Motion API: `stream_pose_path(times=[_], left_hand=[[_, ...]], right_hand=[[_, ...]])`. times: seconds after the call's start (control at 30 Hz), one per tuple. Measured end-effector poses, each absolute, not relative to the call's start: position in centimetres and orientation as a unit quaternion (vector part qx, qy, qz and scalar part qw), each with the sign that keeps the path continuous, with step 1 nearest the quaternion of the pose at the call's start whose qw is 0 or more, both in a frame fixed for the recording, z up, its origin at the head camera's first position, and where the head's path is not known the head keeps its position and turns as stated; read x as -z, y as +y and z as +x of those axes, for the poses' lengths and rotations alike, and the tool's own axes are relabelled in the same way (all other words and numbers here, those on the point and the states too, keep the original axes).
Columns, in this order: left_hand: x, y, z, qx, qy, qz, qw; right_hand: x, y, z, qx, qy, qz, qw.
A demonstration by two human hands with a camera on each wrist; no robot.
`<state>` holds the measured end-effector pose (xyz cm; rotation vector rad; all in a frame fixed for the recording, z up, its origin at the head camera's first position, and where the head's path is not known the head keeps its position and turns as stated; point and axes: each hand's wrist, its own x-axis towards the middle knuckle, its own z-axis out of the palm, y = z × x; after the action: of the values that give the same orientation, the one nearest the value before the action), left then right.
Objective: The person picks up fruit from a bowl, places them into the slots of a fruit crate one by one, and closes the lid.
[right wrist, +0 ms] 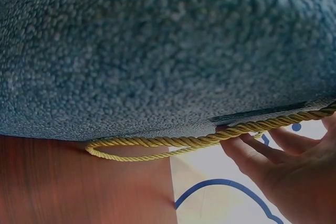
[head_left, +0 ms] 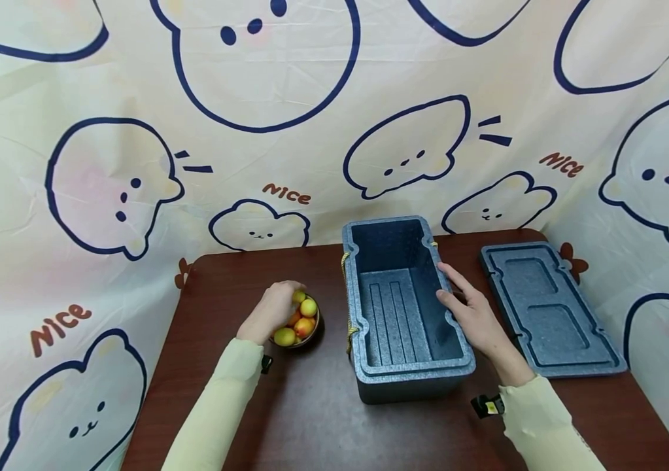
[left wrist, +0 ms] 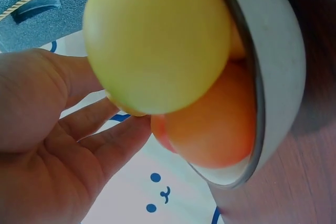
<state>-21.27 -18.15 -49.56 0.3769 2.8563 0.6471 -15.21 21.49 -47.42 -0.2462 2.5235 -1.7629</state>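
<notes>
My left hand [head_left: 275,309] is over a small round bowl [head_left: 318,327] of fruit on the table. Its thumb and fingers pinch a yellow-green fruit [head_left: 299,297] at the bowl's far side; in the left wrist view a larger-looking yellow fruit [left wrist: 157,40] hides part of that grip. An orange fruit [left wrist: 215,119] lies beside it against the bowl's wall. My right hand [head_left: 475,320] rests on the right rim of an open blue-grey foam box [head_left: 411,374]. In the right wrist view its straight fingers touch the box's outer wall beside a yellow twisted rope [right wrist: 199,141].
The box's lid [head_left: 564,314] lies flat to the right of the box on the dark brown table [head_left: 322,418]. Behind and at the sides hangs a pale cloth [head_left: 275,163] with cartoon drawings. Another rope handle [head_left: 350,333] hangs on the box's left side.
</notes>
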Motion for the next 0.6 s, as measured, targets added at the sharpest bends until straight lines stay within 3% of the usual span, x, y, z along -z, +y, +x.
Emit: stream_pose_path(times=[0.6], left_hand=[[49.74, -18.38, -20.97, -0.231, 0.963, 0.116, 0.072]], right_hand=[[47.28, 21.42, -15.14, 0.572, 0.816, -0.081, 0.023]])
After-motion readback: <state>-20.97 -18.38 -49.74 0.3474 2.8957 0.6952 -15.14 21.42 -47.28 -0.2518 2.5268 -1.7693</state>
